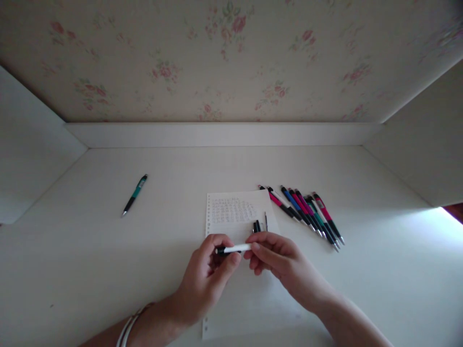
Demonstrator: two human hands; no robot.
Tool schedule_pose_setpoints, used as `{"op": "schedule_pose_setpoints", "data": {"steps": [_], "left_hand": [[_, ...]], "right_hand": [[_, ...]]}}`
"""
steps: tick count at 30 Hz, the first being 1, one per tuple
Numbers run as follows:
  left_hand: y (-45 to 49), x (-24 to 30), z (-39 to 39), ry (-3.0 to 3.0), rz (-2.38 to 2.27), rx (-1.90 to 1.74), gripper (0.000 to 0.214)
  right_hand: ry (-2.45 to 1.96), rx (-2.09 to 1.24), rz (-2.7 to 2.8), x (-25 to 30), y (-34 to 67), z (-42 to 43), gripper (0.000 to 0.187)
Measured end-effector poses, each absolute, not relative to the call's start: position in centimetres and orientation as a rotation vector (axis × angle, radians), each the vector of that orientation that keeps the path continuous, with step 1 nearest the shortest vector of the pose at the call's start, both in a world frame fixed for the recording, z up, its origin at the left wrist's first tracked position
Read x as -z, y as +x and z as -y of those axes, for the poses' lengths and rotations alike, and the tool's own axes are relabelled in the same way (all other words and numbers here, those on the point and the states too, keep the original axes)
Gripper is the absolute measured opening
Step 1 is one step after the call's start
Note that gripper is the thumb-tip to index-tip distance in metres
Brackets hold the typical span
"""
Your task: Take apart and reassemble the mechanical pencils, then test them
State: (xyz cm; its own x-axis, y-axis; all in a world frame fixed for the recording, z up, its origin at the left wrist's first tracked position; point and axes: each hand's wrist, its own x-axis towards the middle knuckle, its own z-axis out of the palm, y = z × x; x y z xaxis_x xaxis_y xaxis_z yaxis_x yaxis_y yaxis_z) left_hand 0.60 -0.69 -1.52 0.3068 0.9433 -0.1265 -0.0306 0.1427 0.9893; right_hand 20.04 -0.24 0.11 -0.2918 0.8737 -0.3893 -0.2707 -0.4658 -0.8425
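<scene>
A white pen barrel [237, 248] with a black end lies level between my two hands, above a sheet of punched paper [231, 233]. My left hand [206, 277] curls its thumb and fingers around the black-ended part. The other end is pinched between thumb and fingers of my right hand [280, 258]. Just beyond my right fingers, small black pen parts [256, 226] rest on the paper, partly hidden. A thin dark refill-like piece [265, 221] lies beside them. Rows of handwriting cover the upper part of the sheet.
Several click pens [307, 209] in pink, blue, purple, green and white lie in a slanted group right of the paper. A single teal and black pen [135, 195] lies at the left. White panels and a floral wall [217, 72] bound the white desk [90, 260].
</scene>
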Motion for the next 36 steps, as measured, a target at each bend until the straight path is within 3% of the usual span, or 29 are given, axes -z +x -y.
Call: {"op": "schedule_pose_setpoints", "data": {"steps": [8,11,14,17,20,27,36], "left_hand": [[0.4,2.1,1.1,1.290,-1.042,-1.090,0.017],[0.2,1.8,0.7,1.559,-1.021,-1.185,0.006],[0.1,1.6,0.2,1.893,-0.965,-1.220,0.016],[0.3,1.6,0.0,2.145,-1.072,-1.051,0.016],[0.8,1.5,0.0,2.314,-1.150,-0.810,0.015],[1.2,1.7,0.3,2.408,-1.205,-0.583,0.017],[1.0,1.1,0.2,2.451,-1.144,-0.683,0.019]], "right_hand": [[-1.223,-1.767,0.865,0.0,20.1,0.3,0.027],[-1.382,-1.389,1.118,0.3,20.1,0.3,0.024],[-1.453,-0.813,1.562,0.8,20.3,0.4,0.019],[-1.430,-0.436,1.890,1.4,20.6,0.4,0.021],[-1.485,-0.265,2.029,1.8,20.6,0.4,0.020],[-1.557,-0.279,2.099,2.1,20.2,0.5,0.019],[-1.534,-0.377,1.864,1.4,20.5,0.2,0.018]]}}
